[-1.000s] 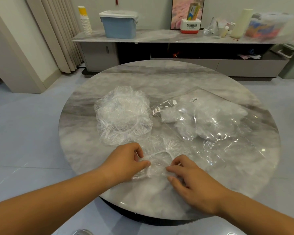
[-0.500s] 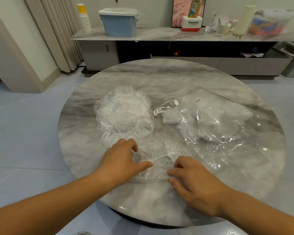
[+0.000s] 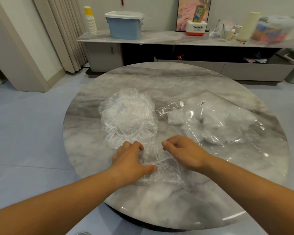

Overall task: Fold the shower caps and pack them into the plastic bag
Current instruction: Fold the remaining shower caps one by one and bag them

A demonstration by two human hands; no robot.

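A shower cap (image 3: 161,168) lies just beside the plastic bag (image 3: 219,122), left hand (image 3: 131,160) and right hand (image 3: 185,151) both curling their fingers onto its film; a neat fold likely needs opposite edges matched and air pressed out.

The left forearm (image 3: 58,200) enters from the lower left and the right forearm (image 3: 244,184) from the lower right; both are bare and converge toward the centre. The left hand (image 3: 131,160) is palm-down, knuckles raised, fingers bent with their tips pointing down, and the thumb extended sideways toward the right hand, lying on the shower cap (image 3: 161,168). The right hand (image 3: 183,151) sits slightly farther forward, back of the hand up, fingers curled inward with thumb and forefinger closed together at the cap's edge. The hands are near each other without touching.
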